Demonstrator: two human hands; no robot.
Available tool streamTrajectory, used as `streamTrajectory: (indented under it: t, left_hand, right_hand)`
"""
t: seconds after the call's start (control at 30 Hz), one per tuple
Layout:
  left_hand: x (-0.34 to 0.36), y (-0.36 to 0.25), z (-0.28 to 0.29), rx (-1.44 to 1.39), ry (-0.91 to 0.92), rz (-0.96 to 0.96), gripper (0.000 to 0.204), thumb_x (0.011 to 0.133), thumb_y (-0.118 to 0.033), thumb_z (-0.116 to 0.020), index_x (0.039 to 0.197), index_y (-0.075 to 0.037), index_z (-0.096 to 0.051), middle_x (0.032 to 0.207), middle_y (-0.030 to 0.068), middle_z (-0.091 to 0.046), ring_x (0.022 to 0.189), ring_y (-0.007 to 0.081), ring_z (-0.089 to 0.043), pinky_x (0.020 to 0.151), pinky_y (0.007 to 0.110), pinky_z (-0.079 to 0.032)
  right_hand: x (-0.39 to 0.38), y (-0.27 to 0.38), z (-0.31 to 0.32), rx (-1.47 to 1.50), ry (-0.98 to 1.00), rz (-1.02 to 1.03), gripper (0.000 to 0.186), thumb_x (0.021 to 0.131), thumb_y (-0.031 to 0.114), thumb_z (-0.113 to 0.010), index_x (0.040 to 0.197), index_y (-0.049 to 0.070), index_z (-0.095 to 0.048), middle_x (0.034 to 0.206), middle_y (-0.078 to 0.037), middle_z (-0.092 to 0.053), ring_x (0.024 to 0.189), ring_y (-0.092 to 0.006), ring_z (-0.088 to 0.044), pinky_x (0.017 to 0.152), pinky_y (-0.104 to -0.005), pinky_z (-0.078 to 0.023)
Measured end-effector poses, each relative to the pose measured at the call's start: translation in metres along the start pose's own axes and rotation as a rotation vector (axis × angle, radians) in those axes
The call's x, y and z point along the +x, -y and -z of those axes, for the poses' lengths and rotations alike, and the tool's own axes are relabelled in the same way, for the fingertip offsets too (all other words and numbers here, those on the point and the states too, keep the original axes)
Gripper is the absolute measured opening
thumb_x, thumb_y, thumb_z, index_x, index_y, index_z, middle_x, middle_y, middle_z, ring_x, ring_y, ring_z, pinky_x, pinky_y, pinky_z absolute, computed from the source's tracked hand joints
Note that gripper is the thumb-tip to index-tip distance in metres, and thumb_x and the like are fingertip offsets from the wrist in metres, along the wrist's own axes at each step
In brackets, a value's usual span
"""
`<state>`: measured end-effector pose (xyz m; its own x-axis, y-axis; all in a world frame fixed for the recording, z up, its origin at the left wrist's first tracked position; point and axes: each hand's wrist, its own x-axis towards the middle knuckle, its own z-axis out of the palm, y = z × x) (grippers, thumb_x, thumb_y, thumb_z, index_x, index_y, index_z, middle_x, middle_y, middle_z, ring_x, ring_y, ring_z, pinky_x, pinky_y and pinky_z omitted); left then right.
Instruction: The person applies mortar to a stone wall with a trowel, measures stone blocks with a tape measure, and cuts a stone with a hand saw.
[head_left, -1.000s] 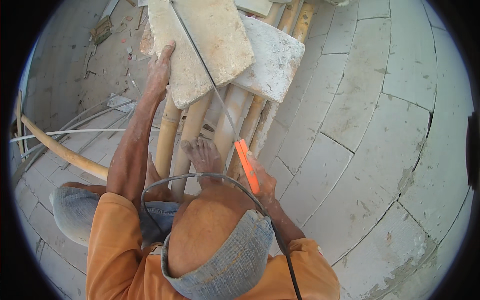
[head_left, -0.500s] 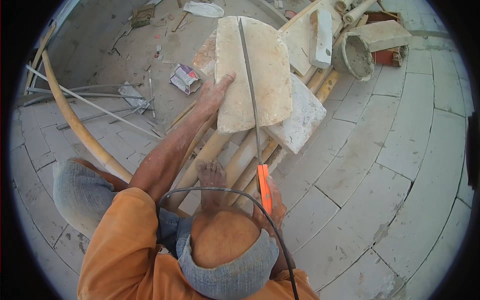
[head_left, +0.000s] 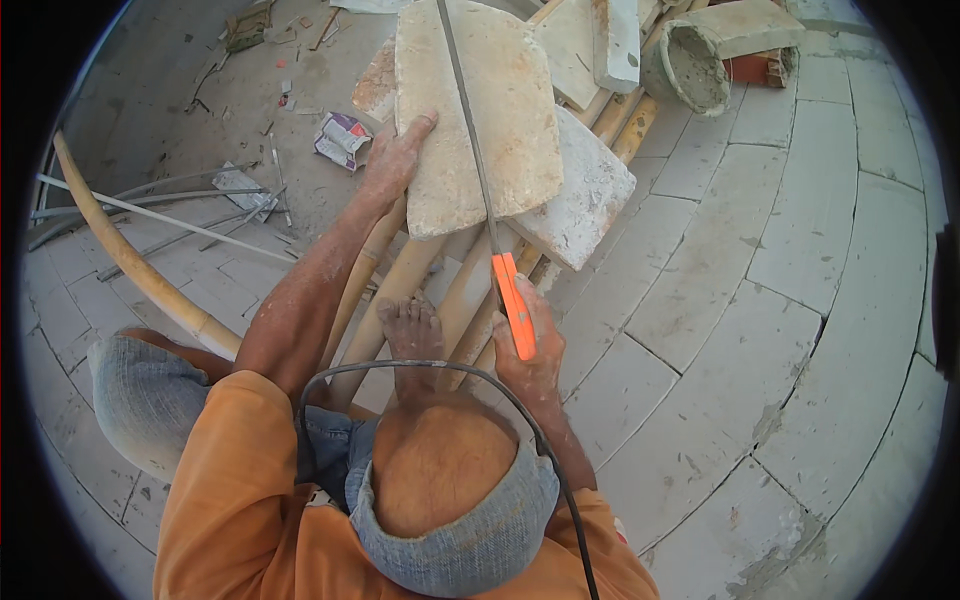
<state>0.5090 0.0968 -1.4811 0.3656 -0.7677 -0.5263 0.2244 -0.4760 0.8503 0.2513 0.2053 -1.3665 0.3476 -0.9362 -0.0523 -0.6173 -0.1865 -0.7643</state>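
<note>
A thick pale block lies across several yellowish poles, partly over a rougher white block. My left hand grips its left edge, thumb on top; the fingers underneath are hidden. Lengthwise over the block runs the long narrow blade of a handsaw, its far end cut off by the picture's top edge. My right hand is closed around the saw's orange handle, just on the near side of the block. Whether the blade has cut into the block is hard to make out.
My bare foot rests on the poles. A mortar-crusted bucket lies tipped at the far right, beside more slabs. Thin strips and a bent pole lie left. A torn packet sits beyond my left arm.
My right hand has pushed the saw forward, away from me, so its handle is now closer to the block. The left hand keeps its place on the block; the whole view has shifted slightly.
</note>
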Motion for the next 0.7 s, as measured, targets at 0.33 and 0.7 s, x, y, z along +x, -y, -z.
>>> streamTrajectory:
  t: [0.33, 0.7]
  left_hand:
    - [-0.005, -0.011, -0.004, -0.05, 0.0, 0.053, 0.068, 0.095, -0.046, -0.062, 0.135, 0.007, -0.051, 0.117, 0.018, -0.065, 0.101, 0.023, -0.065, 0.089, 0.034, -0.051]
    - [0.019, 0.012, 0.002, -0.057, -0.072, 0.006, 0.077, 0.091, -0.052, -0.064, 0.132, 0.012, -0.051, 0.116, 0.0218, -0.064, 0.103, 0.0263, -0.065, 0.089, 0.039, -0.054]
  right_hand:
    - [-0.119, -0.069, -0.004, 0.005, -0.015, 0.032, 0.054, 0.083, -0.003, -0.064, 0.135, -0.005, -0.051, 0.121, -0.023, -0.066, 0.086, -0.0282, -0.074, 0.069, -0.0352, -0.06]
    - [-0.171, -0.12, -0.028, 0.147, 0.075, -0.309, 0.052, 0.082, -0.004, -0.067, 0.132, -0.009, -0.053, 0.128, -0.025, -0.063, 0.088, -0.0301, -0.073, 0.069, -0.0336, -0.06]
